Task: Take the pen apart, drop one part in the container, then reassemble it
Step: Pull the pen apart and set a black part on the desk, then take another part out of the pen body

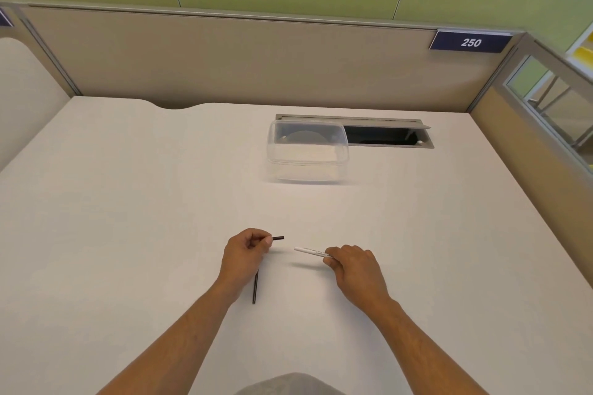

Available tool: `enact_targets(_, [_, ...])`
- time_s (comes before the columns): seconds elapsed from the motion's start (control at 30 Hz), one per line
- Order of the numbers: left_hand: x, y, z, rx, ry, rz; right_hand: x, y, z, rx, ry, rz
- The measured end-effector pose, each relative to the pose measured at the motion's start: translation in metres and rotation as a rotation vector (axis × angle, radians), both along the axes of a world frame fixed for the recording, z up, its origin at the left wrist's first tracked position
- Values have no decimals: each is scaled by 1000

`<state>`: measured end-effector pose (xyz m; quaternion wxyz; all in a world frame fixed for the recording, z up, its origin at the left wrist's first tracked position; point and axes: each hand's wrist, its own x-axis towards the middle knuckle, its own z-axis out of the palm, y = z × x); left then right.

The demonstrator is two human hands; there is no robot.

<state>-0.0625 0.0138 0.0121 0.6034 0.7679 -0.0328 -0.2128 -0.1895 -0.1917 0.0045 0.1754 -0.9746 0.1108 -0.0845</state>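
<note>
My left hand (245, 252) is closed around a short dark pen part (278, 238) whose end sticks out to the right of my fingers. My right hand (351, 261) grips a white pen barrel (311, 251) that points left toward the dark part, with a small gap between the two. A thin dark rod (255, 287), likely the ink refill, lies on the white desk (128, 218) just below my left hand, partly hidden by the wrist. A clear plastic container (307, 151) stands open farther back, apart from both hands.
Behind the container, a grey cable hatch (390, 135) is open in the desk. Beige partition walls (224, 58) enclose the desk at the back and sides, with a "250" label (470, 42) at the upper right.
</note>
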Motion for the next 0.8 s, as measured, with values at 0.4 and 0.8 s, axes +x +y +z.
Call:
enact_targets(0.4, [29,-8,-13,303,-304,-43,3,3,-1,17,6,-17])
enact_targets(0.8, [50,-13,-28,532,-562,-221,4,4,-3,36,31,-17])
